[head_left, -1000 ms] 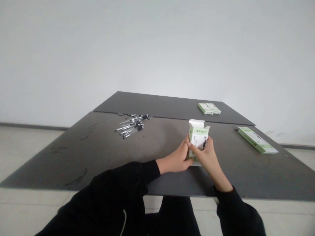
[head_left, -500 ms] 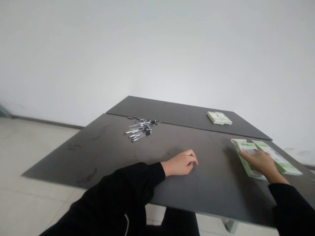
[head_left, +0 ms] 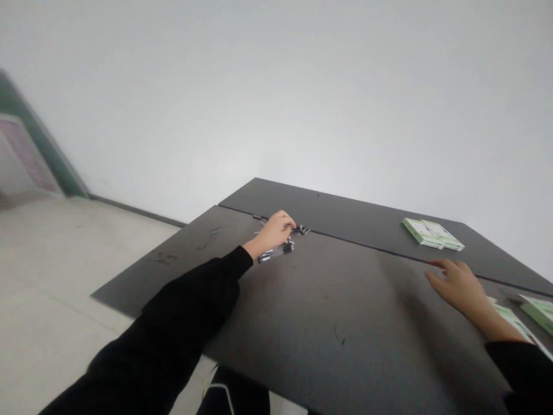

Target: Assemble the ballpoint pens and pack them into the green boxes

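My left hand (head_left: pixel 276 229) is over a loose pile of clear pens with black caps (head_left: pixel 276 252) on the dark table. Its fingers bend down among the pens. The thumb and some fingertips are hidden, so its grip does not show. At the right, my right hand (head_left: pixel 458 285) hovers above the table with thumb and fingers apart and nothing between them. Beneath its wrist lies a green and white box (head_left: pixel 512 320), partly covered by the forearm. Another such box (head_left: pixel 540 311) lies beside it, cut off by the frame's edge.
Two green and white boxes (head_left: pixel 432 233) lie side by side on the far table section (head_left: pixel 345 214). A seam runs between the two table sections. Behind stands a white wall (head_left: pixel 276 104), with a green-edged panel (head_left: pixel 32 144) at the left.
My left hand has moved forward and left onto the pens. The right hand has let go of the green and white box and lifted off it. The view has turned left.
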Tool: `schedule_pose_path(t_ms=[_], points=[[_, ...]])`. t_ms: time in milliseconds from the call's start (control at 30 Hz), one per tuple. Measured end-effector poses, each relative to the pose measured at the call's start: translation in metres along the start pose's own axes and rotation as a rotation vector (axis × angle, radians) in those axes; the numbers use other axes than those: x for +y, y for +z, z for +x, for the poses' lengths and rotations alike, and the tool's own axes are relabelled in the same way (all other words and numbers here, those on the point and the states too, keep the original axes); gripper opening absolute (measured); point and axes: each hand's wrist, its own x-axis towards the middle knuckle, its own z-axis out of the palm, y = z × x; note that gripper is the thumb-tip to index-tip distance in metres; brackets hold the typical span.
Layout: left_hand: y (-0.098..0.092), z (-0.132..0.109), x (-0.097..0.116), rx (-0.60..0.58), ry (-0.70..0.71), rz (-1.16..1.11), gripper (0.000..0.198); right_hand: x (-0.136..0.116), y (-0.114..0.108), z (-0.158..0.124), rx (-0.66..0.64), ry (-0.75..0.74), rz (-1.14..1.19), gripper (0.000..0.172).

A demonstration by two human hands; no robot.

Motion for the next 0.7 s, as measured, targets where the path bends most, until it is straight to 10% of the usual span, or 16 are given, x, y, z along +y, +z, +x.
schedule_pose_path(t_ms=[167, 367, 700], points=[[-0.043, 0.022, -0.095, 0.026, -0.157, 0.176, 0.043, -0.146, 0.077, 0.045, -0.212, -0.325, 0.115, 0.03], [-0.018, 0.034, -0.13, -0.191, -0.141, 0.193, 0.053, -0.275, 0.167, 0.055, -0.398, -0.647, 0.223, 0.054], [0.021, 0.029, -0.116, -0.462, -0.055, 0.389, 0.056, -0.292, 0.221, 0.032, -0.508, -0.729, -0.03, 0.059]])
